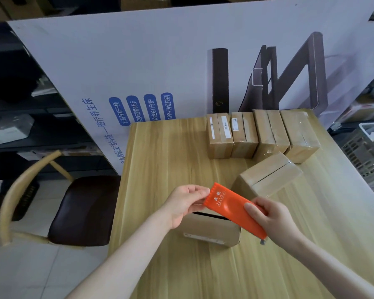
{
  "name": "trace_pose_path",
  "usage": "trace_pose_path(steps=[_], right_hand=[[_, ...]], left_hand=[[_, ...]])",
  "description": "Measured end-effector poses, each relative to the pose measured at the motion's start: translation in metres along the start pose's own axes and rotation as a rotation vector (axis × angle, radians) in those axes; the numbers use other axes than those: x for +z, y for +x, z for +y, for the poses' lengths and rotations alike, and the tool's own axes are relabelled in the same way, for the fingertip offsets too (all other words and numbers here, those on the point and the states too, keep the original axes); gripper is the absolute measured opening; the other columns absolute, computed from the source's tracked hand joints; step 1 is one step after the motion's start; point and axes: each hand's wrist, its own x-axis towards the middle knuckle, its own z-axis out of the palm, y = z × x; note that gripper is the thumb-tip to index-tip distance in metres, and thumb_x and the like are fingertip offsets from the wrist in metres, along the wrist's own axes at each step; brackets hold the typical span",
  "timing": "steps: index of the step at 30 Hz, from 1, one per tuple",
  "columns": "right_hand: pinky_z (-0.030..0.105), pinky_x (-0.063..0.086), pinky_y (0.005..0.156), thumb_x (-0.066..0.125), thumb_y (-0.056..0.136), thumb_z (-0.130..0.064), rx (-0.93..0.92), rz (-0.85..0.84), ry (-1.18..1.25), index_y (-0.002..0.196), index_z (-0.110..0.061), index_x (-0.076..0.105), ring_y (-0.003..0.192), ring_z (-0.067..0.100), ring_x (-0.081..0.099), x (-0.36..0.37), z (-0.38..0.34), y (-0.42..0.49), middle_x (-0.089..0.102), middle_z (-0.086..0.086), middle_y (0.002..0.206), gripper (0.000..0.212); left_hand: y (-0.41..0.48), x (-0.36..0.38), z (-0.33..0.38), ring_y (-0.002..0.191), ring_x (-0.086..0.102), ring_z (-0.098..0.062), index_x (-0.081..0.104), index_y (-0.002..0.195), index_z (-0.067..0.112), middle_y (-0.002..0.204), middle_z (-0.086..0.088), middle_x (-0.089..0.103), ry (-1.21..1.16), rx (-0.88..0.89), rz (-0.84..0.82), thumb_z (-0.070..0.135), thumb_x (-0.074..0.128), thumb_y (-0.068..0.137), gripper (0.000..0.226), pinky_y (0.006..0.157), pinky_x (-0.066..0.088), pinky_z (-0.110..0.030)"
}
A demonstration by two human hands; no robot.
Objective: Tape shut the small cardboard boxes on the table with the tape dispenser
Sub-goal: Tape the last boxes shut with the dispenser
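While the dispenser point(231, 209) hangs over the open box point(209, 233), low in the centre of the frame, both hands are busy with it. The right hand point(274, 219) grips its handle end with the thumb on top, and the left hand point(188, 201) pinches at the toothed front edge; whether tape is between those fingers I cannot tell. Its long axis runs from upper left to lower right, slantwise across the box, which sits straight below on the surface point(160, 160) with a dark gap along its far top edge. The left hand is nearer that gap. White print on the orange body reads "YA LONG" under two Chinese characters. Right of centre lies a taped box point(270, 175), and behind it stands a row of boxes point(261, 134), two with white labels too small to read. The board point(138, 61) behind carries blue Chinese text, including "APP+语音控制".
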Motion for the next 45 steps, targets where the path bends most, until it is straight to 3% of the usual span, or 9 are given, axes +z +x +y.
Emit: trace_pose_path(steps=[4, 9, 13, 16, 23, 27, 34, 39, 45], right_hand=[[0.048, 0.052, 0.05, 0.063, 0.09, -0.031, -0.032, -0.017, -0.063, 0.07, -0.019, 0.064, 0.045, 0.02, 0.056, -0.005, 0.0, -0.002, 0.062, 0.013, 0.066, 0.024], [0.047, 0.05, 0.045, 0.063, 0.091, -0.029, -0.067, -0.07, -0.039, 0.076, -0.013, 0.066, 0.043, 0.029, 0.06, -0.014, -0.004, -0.004, 0.064, 0.015, 0.063, 0.022], [0.045, 0.053, 0.048, 0.063, 0.09, -0.034, -0.115, -0.075, -0.108, 0.075, -0.02, 0.065, 0.043, 0.02, 0.059, -0.012, -0.008, -0.001, 0.065, 0.008, 0.061, 0.021], [0.042, 0.052, 0.049, 0.062, 0.09, -0.038, -0.147, -0.085, -0.134, 0.075, -0.022, 0.063, 0.046, 0.018, 0.059, -0.008, -0.013, 0.001, 0.065, 0.006, 0.061, 0.022], [0.032, 0.045, 0.055, 0.056, 0.09, -0.048, -0.135, -0.09, -0.222, 0.077, -0.02, 0.063, 0.06, 0.011, 0.056, 0.007, -0.024, 0.008, 0.062, -0.004, 0.066, 0.031], [0.03, 0.043, 0.054, 0.056, 0.091, -0.046, -0.123, -0.13, -0.252, 0.075, -0.021, 0.061, 0.057, 0.009, 0.054, 0.002, -0.02, 0.009, 0.059, -0.003, 0.064, 0.03], [0.044, 0.052, 0.051, 0.058, 0.092, -0.039, -0.036, -0.238, -0.17, 0.081, -0.017, 0.064, 0.039, 0.024, 0.062, -0.015, -0.007, 0.001, 0.062, 0.006, 0.067, 0.026], [0.034, 0.05, 0.048, 0.056, 0.093, -0.041, -0.013, -0.257, -0.245, 0.08, -0.025, 0.063, 0.038, 0.024, 0.063, -0.023, 0.003, 0.003, 0.063, 0.003, 0.068, 0.022], [0.028, 0.045, 0.054, 0.052, 0.089, -0.056, -0.066, -0.2, -0.565, 0.073, -0.026, 0.058, 0.065, 0.011, 0.06, -0.011, 0.006, 0.031, 0.061, -0.008, 0.066, 0.035]], left_hand=[[-0.003, 0.004, -0.003, 0.073, 0.07, -0.014, 0.067, 0.092, 0.007, 0.082, -0.006, 0.073, -0.046, -0.05, 0.075, 0.007, 0.069, 0.086, 0.006, 0.07, 0.058, -0.025], [-0.003, 0.006, -0.004, 0.066, 0.069, -0.011, 0.067, 0.093, 0.007, 0.079, -0.004, 0.073, -0.112, -0.128, 0.143, 0.01, 0.065, 0.089, 0.005, 0.062, 0.057, -0.025], [-0.004, 0.006, -0.002, 0.069, 0.068, -0.013, 0.066, 0.088, 0.011, 0.077, -0.002, 0.073, -0.045, -0.107, 0.234, 0.021, 0.073, 0.084, 0.013, 0.061, 0.055, -0.024], [-0.002, 0.005, -0.001, 0.061, 0.067, -0.013, 0.067, 0.082, 0.008, 0.07, -0.002, 0.072, -0.022, -0.065, 0.322, 0.006, 0.07, 0.086, 0.006, 0.061, 0.055, -0.025], [0.002, -0.004, 0.0, 0.056, 0.061, -0.013, 0.067, 0.072, 0.004, 0.066, -0.005, 0.068, 0.089, 0.008, 0.553, -0.014, 0.063, 0.08, 0.02, 0.052, 0.051, -0.021], [0.004, -0.026, -0.001, 0.06, 0.06, -0.016, 0.068, 0.073, 0.004, 0.077, -0.009, 0.071, 0.132, -0.006, 0.619, -0.016, 0.061, 0.078, 0.022, 0.06, 0.051, -0.025], [0.001, -0.067, -0.019, 0.066, 0.063, -0.017, 0.07, 0.082, 0.003, 0.084, -0.008, 0.073, 0.147, -0.079, 0.734, -0.011, 0.065, 0.079, 0.016, 0.061, 0.051, -0.025], [0.003, -0.08, -0.031, 0.064, 0.061, -0.017, 0.071, 0.081, 0.005, 0.083, -0.01, 0.074, 0.155, -0.104, 0.759, -0.003, 0.072, 0.079, 0.008, 0.072, 0.056, -0.03], [0.011, -0.079, -0.041, 0.058, 0.057, -0.015, 0.071, 0.085, 0.004, 0.073, -0.007, 0.07, 0.139, -0.114, 0.758, 0.007, 0.077, 0.079, 0.009, 0.085, 0.055, -0.034]])
